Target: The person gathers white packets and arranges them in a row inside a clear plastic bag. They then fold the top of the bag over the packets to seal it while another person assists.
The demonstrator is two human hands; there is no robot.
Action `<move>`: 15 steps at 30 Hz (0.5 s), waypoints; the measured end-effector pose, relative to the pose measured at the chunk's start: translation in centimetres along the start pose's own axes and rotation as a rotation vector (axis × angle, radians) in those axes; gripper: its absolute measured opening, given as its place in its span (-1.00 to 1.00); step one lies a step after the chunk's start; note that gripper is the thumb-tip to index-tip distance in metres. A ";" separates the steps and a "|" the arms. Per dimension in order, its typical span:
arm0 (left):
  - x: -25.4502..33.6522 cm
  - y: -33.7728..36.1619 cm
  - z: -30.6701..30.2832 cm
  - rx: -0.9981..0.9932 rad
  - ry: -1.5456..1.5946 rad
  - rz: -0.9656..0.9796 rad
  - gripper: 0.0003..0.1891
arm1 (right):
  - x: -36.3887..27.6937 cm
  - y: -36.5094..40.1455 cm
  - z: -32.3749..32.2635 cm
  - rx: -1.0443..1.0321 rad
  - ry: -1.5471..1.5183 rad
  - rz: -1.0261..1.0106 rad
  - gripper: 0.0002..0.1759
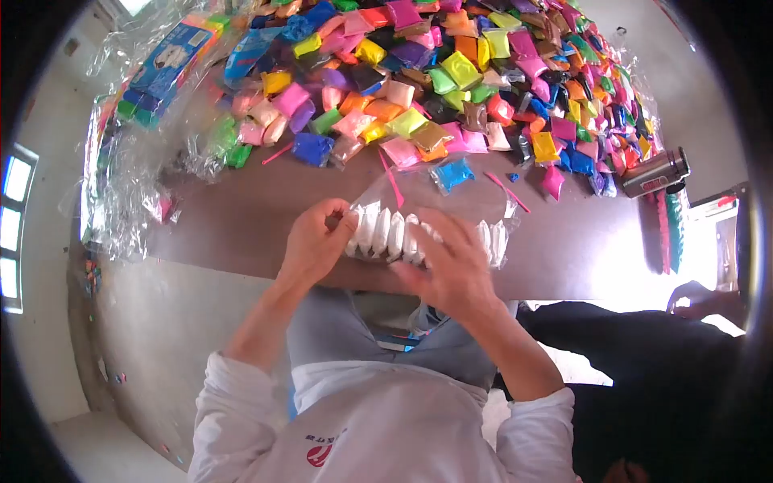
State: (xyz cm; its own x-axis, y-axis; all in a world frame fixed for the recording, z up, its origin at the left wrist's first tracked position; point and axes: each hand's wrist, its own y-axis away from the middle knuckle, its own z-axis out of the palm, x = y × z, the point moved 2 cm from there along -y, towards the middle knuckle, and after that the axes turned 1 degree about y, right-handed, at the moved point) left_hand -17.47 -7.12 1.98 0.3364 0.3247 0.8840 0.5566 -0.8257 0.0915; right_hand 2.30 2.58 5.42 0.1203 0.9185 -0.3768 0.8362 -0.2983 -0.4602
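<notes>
A row of white packets [395, 234] stands side by side in a clear plastic bag [512, 211] near the table's front edge. At the row's left end, my left hand [316, 243] pinches the bag's edge between thumb and fingers. My right hand [452, 262] is over the right half of the row with its fingers spread, slightly blurred, covering some packets. Just beyond the bag are a blue packet [453, 175], a pink stick [509, 192] and another pink stick [393, 182].
A large heap of colourful packets [461, 71] fills the far side of the table [233, 217]. Crumpled clear plastic wrap [133, 189] and a blue printed package [171, 60] lie at left. A metal flask [654, 173] lies at right. Someone in dark clothes [644, 362] is beside me.
</notes>
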 end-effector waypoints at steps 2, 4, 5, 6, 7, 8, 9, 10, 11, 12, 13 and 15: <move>0.0 0.1 0.2 -0.004 -0.036 0.012 -0.71 | 1.5 2.2 -1.7 0.347 0.175 0.104 -0.36; -0.1 0.2 0.4 -0.001 -0.071 0.020 -0.70 | 3.1 2.3 -3.9 0.425 0.392 0.293 -0.34; 0.0 0.2 0.5 0.044 -0.142 0.098 -0.70 | 3.7 2.1 -4.4 0.426 0.390 0.296 -0.34; 0.3 0.2 0.6 0.088 -0.212 0.179 -0.69 | 4.5 1.9 -4.7 0.392 0.412 0.372 -0.31; 0.4 0.2 0.7 0.085 -0.215 0.179 -0.69 | 5.2 1.8 -5.0 0.355 0.433 0.448 -0.28; 0.5 0.1 0.8 0.094 -0.184 0.192 -0.71 | 5.8 2.0 -5.0 0.355 0.432 0.451 -0.28; 0.7 -0.1 0.8 0.104 -0.152 0.205 -0.72 | 6.7 2.2 -4.7 0.313 0.299 0.523 -0.29; 0.7 -0.3 0.7 0.106 -0.154 0.205 -0.72 | 7.7 2.4 -4.3 0.271 0.165 0.590 -0.30; 0.8 -0.5 0.6 0.096 -0.168 0.206 -0.75 | 8.8 2.6 -4.3 0.272 0.160 0.591 -0.30; 0.7 -0.7 0.5 0.087 -0.182 0.206 -0.77 | 10.3 3.0 -4.0 0.168 0.034 0.719 -0.39; 0.7 -0.9 0.4 0.089 -0.186 0.206 -0.77 | 11.4 3.5 -3.7 0.061 -0.093 0.842 -0.48; 0.6 -1.2 0.3 0.102 -0.109 0.313 -0.78 | 12.2 4.2 -3.1 0.140 -0.262 0.901 -0.59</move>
State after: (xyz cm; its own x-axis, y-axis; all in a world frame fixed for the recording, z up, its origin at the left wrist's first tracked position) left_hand -17.66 -5.79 2.25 0.5785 0.1152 0.8075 0.4853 -0.8443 -0.2273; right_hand 8.92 13.41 1.41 0.5510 0.2447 -0.7978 0.4132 -0.9106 0.0062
